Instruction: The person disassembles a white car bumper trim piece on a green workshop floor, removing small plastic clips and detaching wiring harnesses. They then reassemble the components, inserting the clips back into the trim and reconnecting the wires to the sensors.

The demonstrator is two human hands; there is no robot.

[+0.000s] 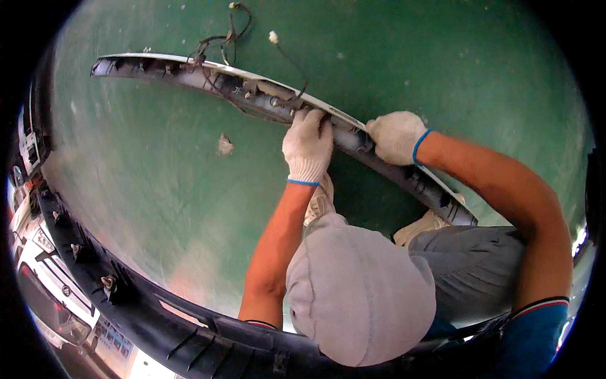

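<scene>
A long, curved car trim strip (177, 77), pale along its upper edge and dark grey inside, slants across the green floor from far left to near right. My left hand (307, 145), in a white knit glove with a blue cuff, is closed on the strip near its middle, fingertips partly hidden inside it. Farther right, my right hand (398, 137), gloved alike, is curled against the strip's pale edge; its fingertips are mostly hidden. A dark wiring harness (214, 41) with white plugs runs along the strip and spills over its far edge.
Below my hands are my grey-trousered left knee (360, 287) and pale shoes (320, 201). A large black curved panel (145, 303) with clips sweeps along the lower left. Beyond it stands a white car (53, 290). A small pale scrap (225, 144) lies on the green floor.
</scene>
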